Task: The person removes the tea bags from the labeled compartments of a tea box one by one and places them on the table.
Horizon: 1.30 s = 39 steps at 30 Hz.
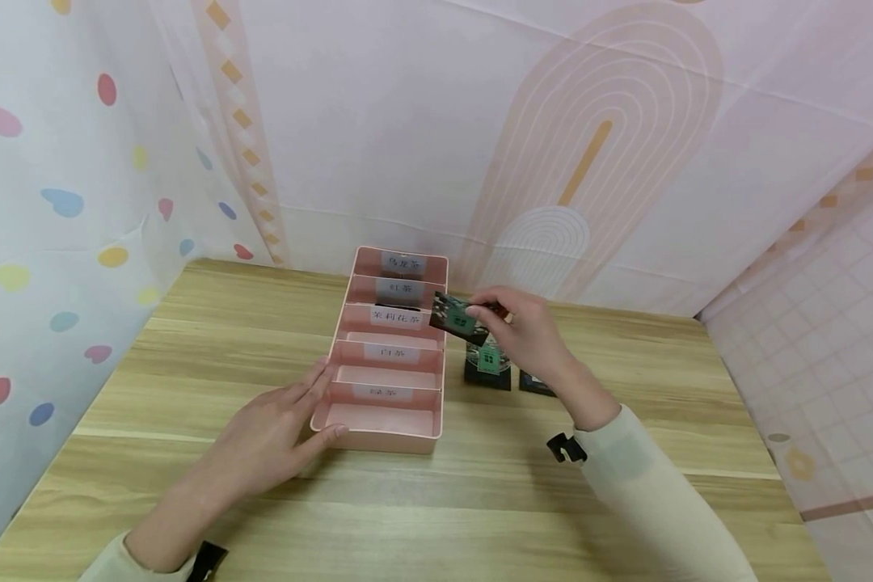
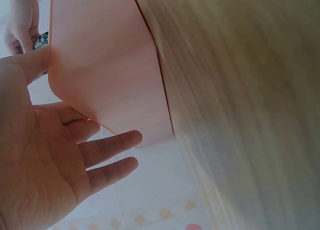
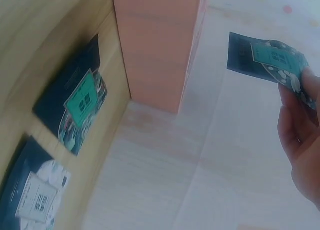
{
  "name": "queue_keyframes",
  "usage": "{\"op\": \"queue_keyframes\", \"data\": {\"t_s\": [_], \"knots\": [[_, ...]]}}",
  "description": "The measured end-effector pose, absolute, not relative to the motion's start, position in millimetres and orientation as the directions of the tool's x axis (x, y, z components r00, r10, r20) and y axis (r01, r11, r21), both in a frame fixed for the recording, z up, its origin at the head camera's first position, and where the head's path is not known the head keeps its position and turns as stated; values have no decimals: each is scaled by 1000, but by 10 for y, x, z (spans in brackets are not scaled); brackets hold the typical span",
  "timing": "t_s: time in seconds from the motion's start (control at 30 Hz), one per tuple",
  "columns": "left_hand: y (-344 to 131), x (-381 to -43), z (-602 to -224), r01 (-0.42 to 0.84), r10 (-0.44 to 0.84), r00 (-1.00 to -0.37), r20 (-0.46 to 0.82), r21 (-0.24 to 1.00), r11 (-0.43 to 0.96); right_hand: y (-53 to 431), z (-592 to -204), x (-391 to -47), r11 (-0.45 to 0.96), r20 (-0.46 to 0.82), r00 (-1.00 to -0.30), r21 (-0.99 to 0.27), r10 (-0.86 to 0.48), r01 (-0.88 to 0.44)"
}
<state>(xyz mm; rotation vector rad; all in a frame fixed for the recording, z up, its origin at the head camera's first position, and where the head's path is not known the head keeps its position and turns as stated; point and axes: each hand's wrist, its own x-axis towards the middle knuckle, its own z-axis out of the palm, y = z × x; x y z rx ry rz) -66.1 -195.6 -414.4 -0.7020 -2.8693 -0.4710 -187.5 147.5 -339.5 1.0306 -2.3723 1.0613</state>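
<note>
Between its thumb and fingers, my right hand point(image 1: 520, 331) pinches a dark tea sachet point(image 1: 451, 318) with a green label. It is raised at the right rim of a pink divided box point(image 1: 400, 443), overlapping the third compartment's side in the head view. My left hand point(image 1: 269, 436) rests at the box's near left corner, thumb at the front rim and fairly straight fingers along the left side. A second sachet with a green label point(image 3: 82, 99) lies on the table right of the box. Beside it is another sachet with a pale label point(image 3: 37, 200), partly hidden by my right hand in the head view.
Each compartment bears a white label with Chinese characters, such as the front label point(image 1: 382, 393). A dark edge point(image 1: 398, 306) shows inside the second compartment from the back. Patterned cloth point(image 1: 378, 121) hangs behind the wooden table point(image 1: 422, 517) and along both sides.
</note>
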Motion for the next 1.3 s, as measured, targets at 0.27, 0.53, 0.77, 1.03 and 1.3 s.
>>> {"op": "queue_keyframes", "data": {"t_s": [0.27, 0.53, 0.77, 1.03, 1.3], "knots": [[-1960, -661, -4142, 470, 423, -880, 216, 266, 841, 1675, -3396, -1844, 483, 549, -695, -501, -464, -718], [-1959, -656, -4144, 472, 421, -878, 227, 268, 840, 1877, -3414, -1832, 512, 526, -718, -505, -456, -695], [-1960, -654, -4132, 467, 418, -882, 219, 270, 842, 2099, -3445, -1818, 563, 483, -762, -516, -432, -646], [-1958, -651, -4126, 462, 416, -885, 211, 274, 844, 2348, -3465, -1802, 603, 468, -803, -537, -369, -589], [-1950, -650, -4117, 459, 415, -886, 206, 274, 845, 2602, -3487, -1795, 645, 489, -808, -508, -329, -571]]}}
